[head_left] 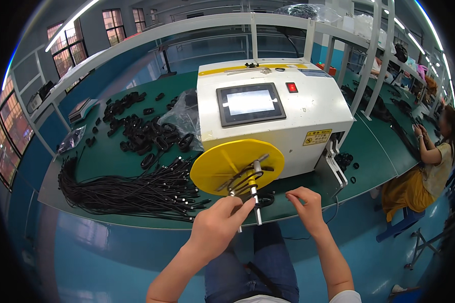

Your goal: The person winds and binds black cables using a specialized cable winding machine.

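A yellow disc (212,169) with metal posts (258,212) faces me on the front of a white winding machine (308,113). Black cable (246,178) loops around the posts. My left hand (216,227) is at the posts, thumb and fingers closed on the cable; part of the grip is hidden. To the right, apart from the disc, my right hand (308,209) is pinched; whatever it holds is too small to see. Between the hands, a small black coil (266,200) lies at the table edge behind the posts.
Left of the machine lie a long bundle of black cables (131,192) and a heap of coiled cables (146,134) beside a clear plastic bag (182,116). A metal bracket (333,166) juts from the machine's right side. Another person (437,156) sits at the far right of the green table (371,146).
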The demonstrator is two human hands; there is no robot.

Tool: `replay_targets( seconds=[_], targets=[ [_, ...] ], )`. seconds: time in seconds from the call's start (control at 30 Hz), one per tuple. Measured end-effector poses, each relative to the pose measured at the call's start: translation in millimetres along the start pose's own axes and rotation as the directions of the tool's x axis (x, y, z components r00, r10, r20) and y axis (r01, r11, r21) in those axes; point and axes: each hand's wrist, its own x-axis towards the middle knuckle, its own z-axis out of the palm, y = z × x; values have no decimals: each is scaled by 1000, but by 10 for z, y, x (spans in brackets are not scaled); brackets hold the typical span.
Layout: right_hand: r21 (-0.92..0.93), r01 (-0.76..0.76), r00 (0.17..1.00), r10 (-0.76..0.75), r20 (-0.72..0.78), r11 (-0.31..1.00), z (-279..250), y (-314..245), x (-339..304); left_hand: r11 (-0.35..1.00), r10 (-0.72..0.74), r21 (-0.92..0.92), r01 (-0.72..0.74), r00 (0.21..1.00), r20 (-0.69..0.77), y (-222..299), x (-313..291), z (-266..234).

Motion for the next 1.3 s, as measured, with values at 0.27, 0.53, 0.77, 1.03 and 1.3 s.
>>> replay_targets(
  seconds=[0.27,0.53,0.77,1.03,1.3],
  targets=[
    [146,-40,999,35,41,988,-52,-184,-32,996,76,-45,-81,992,-105,37,-73,157],
    [329,129,987,-153,47,935,85,-749,21,995,-20,-96,1,979,-202,22,-111,213],
    [244,295,942,-324,88,924,101,-772,117,946,-219,-272,175,966,-139,-19,-258,135],
    [168,388,903,-410,127,906,51,-815,170,950,-189,283,134,966,177,329,94,116],
    [598,-82,984,161,-81,797,287,-519,228,859,-162,505,79,979,122,211,57,433]
  ],
)
